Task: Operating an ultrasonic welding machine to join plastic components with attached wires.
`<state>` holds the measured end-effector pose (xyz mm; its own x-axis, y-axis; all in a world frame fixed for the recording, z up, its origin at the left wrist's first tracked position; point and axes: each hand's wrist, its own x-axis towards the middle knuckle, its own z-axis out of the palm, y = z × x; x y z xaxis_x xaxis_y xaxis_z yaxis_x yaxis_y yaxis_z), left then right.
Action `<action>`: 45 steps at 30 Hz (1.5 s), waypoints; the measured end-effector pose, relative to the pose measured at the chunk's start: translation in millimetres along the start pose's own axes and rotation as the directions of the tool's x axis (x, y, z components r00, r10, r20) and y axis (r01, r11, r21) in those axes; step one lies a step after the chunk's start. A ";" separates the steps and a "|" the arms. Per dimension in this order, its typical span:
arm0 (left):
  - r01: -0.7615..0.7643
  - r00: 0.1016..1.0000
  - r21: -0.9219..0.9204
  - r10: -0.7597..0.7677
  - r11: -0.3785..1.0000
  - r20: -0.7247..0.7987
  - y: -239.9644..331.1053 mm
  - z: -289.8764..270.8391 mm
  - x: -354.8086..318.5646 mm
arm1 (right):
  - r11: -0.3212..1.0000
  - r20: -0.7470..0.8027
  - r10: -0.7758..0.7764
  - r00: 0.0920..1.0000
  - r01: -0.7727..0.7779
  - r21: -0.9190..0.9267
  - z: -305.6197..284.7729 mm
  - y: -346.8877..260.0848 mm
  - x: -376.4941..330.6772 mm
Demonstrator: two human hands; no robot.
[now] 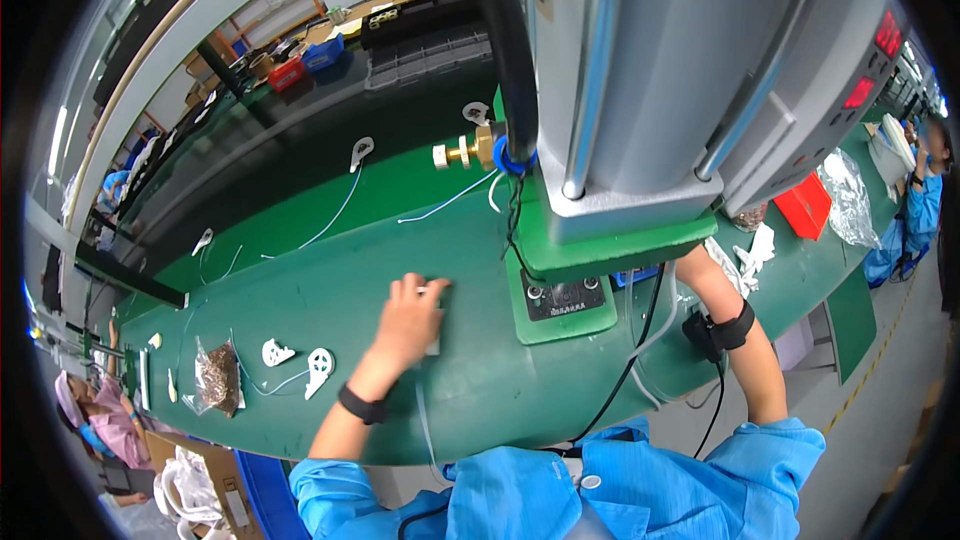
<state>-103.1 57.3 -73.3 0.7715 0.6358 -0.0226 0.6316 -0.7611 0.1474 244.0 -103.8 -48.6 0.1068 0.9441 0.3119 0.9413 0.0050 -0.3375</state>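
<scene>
Left hand (pixel 410 312) curled low over a pale piece (pixel 433 348) on the green bench (pixel 480 400); right hand out of sight behind the press (pixel 650 90).

The left fingers are bent together, a bit of white at their tips, but whether they grip cannot be told; the pale piece lies mostly hidden beneath them, one thin tube (pixel 424 415) running toward the bench's near edge. The right forearm (pixel 765 380) reaches forward and inward; that hand's state cannot be told. Two black wristbands (pixel 362 405), one per arm. The press carries two lit red displays (pixel 858 93) and one dark plate (pixel 565 301) with pale lettering. Five white fittings (pixel 319 370) lie further out, two left of the left hand, three on the far side; beside the nearer two, one clear bag (pixel 218 380) of small brown pieces. Two co-workers: pink clothing (pixel 105 415) left, blue clothing (pixel 922 205) right.
</scene>
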 end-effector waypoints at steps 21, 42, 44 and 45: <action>0.490 0.856 -0.010 -0.484 0.872 -0.180 -127.8 33.6 298.3 | 0.996 -0.008 0.077 0.997 -0.077 0.045 12.3 13.9 -8.2; -0.415 0.906 -0.667 0.216 0.619 -0.363 127.5 -69.5 44.3 | 0.962 -0.190 0.213 0.958 -0.171 0.213 -85.3 -62.6 -48.2; -0.390 0.915 -0.648 0.194 0.654 -0.354 130.4 -67.9 42.2 | 0.959 -0.187 0.226 0.956 -0.185 0.213 -89.9 -59.5 -59.4; -0.393 0.913 -0.637 0.196 0.663 -0.359 129.7 -67.4 44.3 | 0.956 -0.184 0.238 0.954 -0.197 0.216 -90.5 -58.3 -64.5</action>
<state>7.9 -4.7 11.5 0.8003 0.4772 0.3630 0.0669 -0.6727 0.7369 211.2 -194.8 31.3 0.3845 0.8411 0.3804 0.8100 -0.1097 -0.5761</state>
